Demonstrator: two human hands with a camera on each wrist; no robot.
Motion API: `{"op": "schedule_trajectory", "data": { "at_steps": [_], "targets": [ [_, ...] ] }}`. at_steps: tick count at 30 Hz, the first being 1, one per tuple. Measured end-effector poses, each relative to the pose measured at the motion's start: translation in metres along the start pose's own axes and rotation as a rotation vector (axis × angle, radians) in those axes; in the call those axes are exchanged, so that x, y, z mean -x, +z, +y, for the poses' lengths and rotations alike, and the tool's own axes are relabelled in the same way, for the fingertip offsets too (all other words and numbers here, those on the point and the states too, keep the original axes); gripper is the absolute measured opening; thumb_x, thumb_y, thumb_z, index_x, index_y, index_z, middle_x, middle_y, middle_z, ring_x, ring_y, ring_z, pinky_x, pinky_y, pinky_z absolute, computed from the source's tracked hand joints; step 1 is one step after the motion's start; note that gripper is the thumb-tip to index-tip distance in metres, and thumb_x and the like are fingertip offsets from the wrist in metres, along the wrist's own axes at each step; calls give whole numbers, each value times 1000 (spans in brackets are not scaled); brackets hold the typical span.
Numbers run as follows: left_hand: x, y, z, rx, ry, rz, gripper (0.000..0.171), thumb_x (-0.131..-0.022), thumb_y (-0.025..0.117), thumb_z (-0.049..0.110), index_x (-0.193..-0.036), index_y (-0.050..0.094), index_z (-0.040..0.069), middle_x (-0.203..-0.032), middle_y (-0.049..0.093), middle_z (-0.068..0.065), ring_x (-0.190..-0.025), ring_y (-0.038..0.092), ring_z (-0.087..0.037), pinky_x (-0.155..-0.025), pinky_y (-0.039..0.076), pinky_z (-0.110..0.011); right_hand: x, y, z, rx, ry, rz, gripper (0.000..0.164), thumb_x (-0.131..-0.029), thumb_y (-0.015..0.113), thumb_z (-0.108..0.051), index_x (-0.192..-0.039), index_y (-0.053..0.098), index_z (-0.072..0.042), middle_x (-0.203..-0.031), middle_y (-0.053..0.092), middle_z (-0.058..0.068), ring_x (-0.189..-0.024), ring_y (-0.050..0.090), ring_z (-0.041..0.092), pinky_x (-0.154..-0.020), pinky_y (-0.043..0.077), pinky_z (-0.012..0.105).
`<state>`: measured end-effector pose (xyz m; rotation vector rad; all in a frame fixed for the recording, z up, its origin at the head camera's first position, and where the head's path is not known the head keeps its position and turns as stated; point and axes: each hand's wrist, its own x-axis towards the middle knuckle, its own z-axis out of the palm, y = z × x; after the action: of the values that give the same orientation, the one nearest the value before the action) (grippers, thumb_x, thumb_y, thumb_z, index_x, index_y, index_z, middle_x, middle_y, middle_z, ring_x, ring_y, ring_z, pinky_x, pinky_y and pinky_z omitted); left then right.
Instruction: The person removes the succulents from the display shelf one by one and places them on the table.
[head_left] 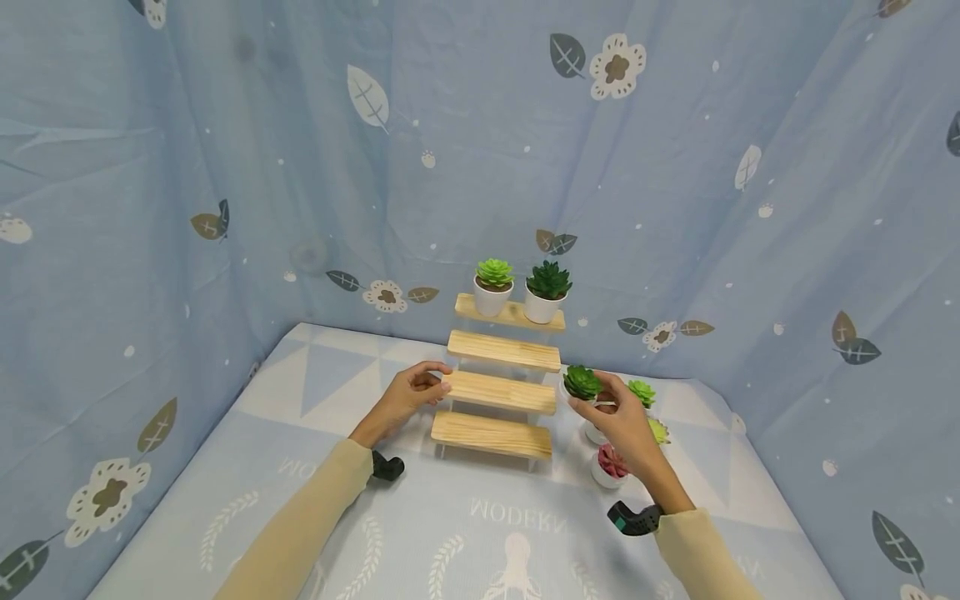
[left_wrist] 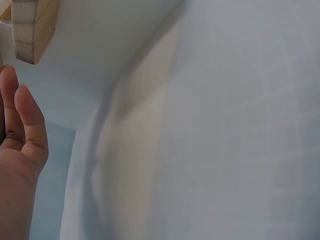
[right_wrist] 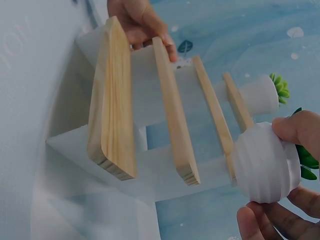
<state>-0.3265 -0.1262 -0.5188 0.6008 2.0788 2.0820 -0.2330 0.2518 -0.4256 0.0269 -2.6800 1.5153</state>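
Observation:
My right hand grips a small ribbed white pot with a green artificial succulent, raised at the right side of a tiered wooden display stand. Thumb and fingers wrap the pot's sides. At the stand's left side, my left hand holds the end of the second shelf from the bottom, thumb and forefinger at its edge. On the top shelf stand two white pots, one with a light green succulent, the other with a dark green one.
Right of the stand, partly behind my right hand, are a potted pink succulent, a yellow-green one and a light green one. A patterned cloth covers the table. Blue printed curtains hang around it.

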Motion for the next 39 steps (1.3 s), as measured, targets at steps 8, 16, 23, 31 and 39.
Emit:
{"op": "schedule_trajectory", "data": {
  "at_steps": [8,16,23,31,39],
  "targets": [
    [0,-1,-2,-4,4,-2,42,-99,73,27,-136,62,12,-112,67,-17,-101,64,-43,-90,52,-60,4,-4,2,3,32,12,90,-89,78,-54,-158,38,-13,-136,53,16,-120,58,33,-94,54,43],
    [-1,-1,-2,4,-12,1,41,-98,74,27,-135,63,12,-112,67,-16,-99,64,-40,-90,52,-61,9,-6,8,8,66,25,88,-90,78,-52,-157,38,-12,-140,52,17,-124,56,34,-99,52,48],
    [-2,0,-2,0,-1,4,41,-98,74,26,-135,63,13,-111,68,-16,-100,64,-42,-90,52,-62,11,-12,13,7,76,30,90,-91,77,-52,-159,34,-11,-141,49,19,-125,55,36,-99,51,49],
    [-2,1,-6,22,8,7,41,-98,75,22,-135,63,9,-107,68,-15,-91,68,-26,-87,56,-55,20,-18,20,6,123,35,94,-90,77,-53,-161,31,-11,-147,43,20,-134,46,40,-108,42,58],
    [-3,-1,-5,20,12,8,40,-99,74,22,-135,63,10,-109,68,-16,-92,67,-29,-86,56,-53,24,-26,30,6,136,43,94,-91,76,-54,-162,30,-14,-150,42,18,-135,47,39,-108,42,58]
  ]
}}
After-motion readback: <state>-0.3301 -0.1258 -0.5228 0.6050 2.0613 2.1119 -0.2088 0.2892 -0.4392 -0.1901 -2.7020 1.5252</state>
